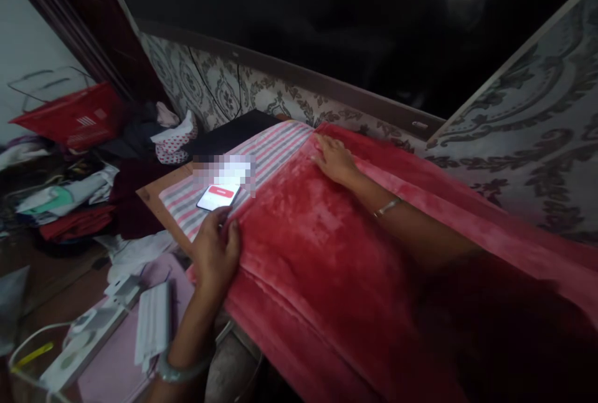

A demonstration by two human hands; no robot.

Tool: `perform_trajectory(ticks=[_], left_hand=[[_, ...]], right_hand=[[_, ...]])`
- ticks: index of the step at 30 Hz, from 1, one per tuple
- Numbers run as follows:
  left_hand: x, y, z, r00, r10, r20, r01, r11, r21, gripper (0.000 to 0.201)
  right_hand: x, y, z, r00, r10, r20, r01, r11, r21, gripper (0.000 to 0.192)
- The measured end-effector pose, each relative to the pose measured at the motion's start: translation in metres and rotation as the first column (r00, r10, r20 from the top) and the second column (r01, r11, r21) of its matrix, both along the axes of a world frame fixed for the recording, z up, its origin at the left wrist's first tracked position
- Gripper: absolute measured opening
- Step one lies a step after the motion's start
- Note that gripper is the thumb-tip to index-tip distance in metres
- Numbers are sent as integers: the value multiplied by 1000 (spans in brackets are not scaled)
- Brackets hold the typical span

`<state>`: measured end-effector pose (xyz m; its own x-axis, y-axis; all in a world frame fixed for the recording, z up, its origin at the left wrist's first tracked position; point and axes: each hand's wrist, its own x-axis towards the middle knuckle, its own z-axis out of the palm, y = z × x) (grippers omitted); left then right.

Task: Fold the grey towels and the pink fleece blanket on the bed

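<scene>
A red plush blanket (pixel 299 228) with lighter pink patches lies spread across a wooden table. My left hand (pixel 215 252) is closed on the blanket's near left corner, thumb on top. At the blanket's far left corner, my right hand (pixel 335 159) rests palm down with its fingers stretched out over the edge. Beyond that edge lies a striped cloth (pixel 284 141) in pink, grey and white. On the cloth sits a lit phone (pixel 218 196), just ahead of my left hand; part of its screen is blurred out.
A large dark screen (pixel 299 29) hangs on the patterned wall (pixel 523 141). The table's wooden edge (pixel 152 194) shows at left. Below it are a white power strip (pixel 79 347) and folded white things (pixel 153 322). A red basket (pixel 75 116) and heaped clothes (pixel 70 197) are farther left.
</scene>
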<state>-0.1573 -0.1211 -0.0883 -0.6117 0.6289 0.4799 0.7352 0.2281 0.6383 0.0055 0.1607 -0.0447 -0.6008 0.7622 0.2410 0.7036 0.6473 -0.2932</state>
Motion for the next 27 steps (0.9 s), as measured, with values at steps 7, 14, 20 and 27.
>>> perform_trajectory(ticks=[7, 14, 20, 27], left_hand=[[3, 1, 2, 993, -24, 113, 22, 1000, 21, 34], [-2, 8, 17, 1000, -1, 17, 5, 981, -194, 34], [2, 14, 34, 996, -21, -92, -17, 919, -393, 38], [5, 9, 48, 978, -57, -200, -35, 904, -426, 39]], right_hand=[[87, -169, -3, 842, 528, 114, -529, 848, -19, 71], [121, -228, -25, 838, 524, 153, -523, 851, -48, 63], [157, -255, -18, 863, 482, 150, -463, 874, -147, 67], [251, -293, -12, 945, 285, 164, -261, 953, -152, 61]])
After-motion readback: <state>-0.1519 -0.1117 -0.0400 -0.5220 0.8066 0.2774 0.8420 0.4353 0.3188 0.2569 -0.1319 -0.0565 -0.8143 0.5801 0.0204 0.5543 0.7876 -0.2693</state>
